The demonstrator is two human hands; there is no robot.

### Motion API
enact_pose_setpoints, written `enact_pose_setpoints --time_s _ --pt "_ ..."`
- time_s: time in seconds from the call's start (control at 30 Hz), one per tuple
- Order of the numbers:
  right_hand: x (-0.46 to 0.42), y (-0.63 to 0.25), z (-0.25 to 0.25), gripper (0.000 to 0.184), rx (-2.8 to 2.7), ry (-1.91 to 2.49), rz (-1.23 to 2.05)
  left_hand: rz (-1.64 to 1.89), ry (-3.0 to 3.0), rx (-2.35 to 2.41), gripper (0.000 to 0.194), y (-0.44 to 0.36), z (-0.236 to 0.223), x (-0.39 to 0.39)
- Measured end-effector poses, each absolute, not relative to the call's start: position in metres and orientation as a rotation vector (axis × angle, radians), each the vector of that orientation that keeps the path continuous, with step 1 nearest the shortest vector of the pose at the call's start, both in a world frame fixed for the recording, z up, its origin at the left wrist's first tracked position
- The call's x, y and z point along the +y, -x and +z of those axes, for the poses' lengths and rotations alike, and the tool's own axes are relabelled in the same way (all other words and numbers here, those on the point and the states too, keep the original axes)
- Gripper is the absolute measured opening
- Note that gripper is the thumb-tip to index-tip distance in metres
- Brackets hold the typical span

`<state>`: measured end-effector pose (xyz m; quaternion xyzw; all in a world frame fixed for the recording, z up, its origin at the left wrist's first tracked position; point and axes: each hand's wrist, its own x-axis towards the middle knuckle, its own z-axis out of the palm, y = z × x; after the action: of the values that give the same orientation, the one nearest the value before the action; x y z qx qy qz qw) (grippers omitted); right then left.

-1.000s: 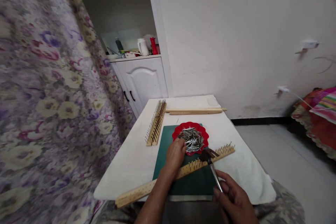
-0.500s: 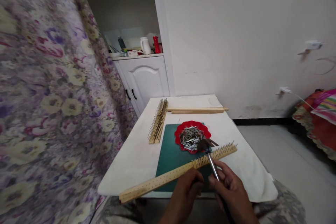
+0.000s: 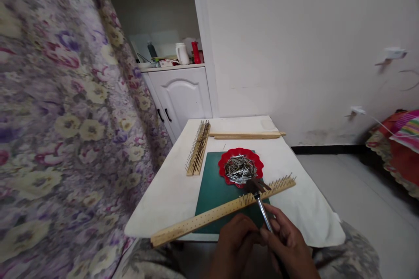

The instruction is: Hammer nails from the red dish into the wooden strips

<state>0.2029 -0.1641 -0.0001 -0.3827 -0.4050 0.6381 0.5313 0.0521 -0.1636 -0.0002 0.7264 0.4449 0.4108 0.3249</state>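
Observation:
My right hand (image 3: 288,239) is wrapped round the shaft of a claw hammer (image 3: 263,213), whose dark head is raised near the dish rim and over part of the wooden strip. My left hand (image 3: 236,237) is close beside it, fingers curled together at the near edge of the table; what they hold, if anything, is hidden. The wooden strip (image 3: 209,216) lies slantwise in front of both hands, with rows of holes on its left part and several nails standing in its right part. Behind the hammer, a red scalloped dish (image 3: 223,157) holds a heap of loose nails (image 3: 240,168).
A green mat (image 3: 209,183) lies under the dish and strip on the white-covered table (image 3: 163,200). Strips studded with upright nails (image 3: 199,148) lie at the left. Plain wooden strips (image 3: 247,135) lie along the back. A floral curtain (image 3: 81,117) hangs at left.
My left hand has moved right and down, away from the strip and against my right hand. The hammer head has dropped slightly; the strip stays in place.

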Motion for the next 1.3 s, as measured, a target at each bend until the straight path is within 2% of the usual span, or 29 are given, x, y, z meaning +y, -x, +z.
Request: enact_pose_setpoints --time_s 0.23,0.77,1.0,1.3 --pt "-0.165 -0.205 0.000 0.049 -0.962 0.991 1.480 1.169 -1.572 1.661 0.016 -0.033 -0.019 -0.125" --pt "-0.162 -0.205 -0.001 0.047 -1.010 1.005 1.531 1.173 -1.668 1.696 0.014 -0.034 -0.035 -0.106" --pt "-0.158 -0.200 0.008 0.040 -1.160 0.983 1.606 1.156 -1.660 1.708 0.015 -0.033 -0.036 -0.105" --pt "-0.155 -0.197 0.007 0.034 -1.347 0.990 1.521 1.148 -1.638 1.721 0.015 -0.033 -0.039 -0.105"
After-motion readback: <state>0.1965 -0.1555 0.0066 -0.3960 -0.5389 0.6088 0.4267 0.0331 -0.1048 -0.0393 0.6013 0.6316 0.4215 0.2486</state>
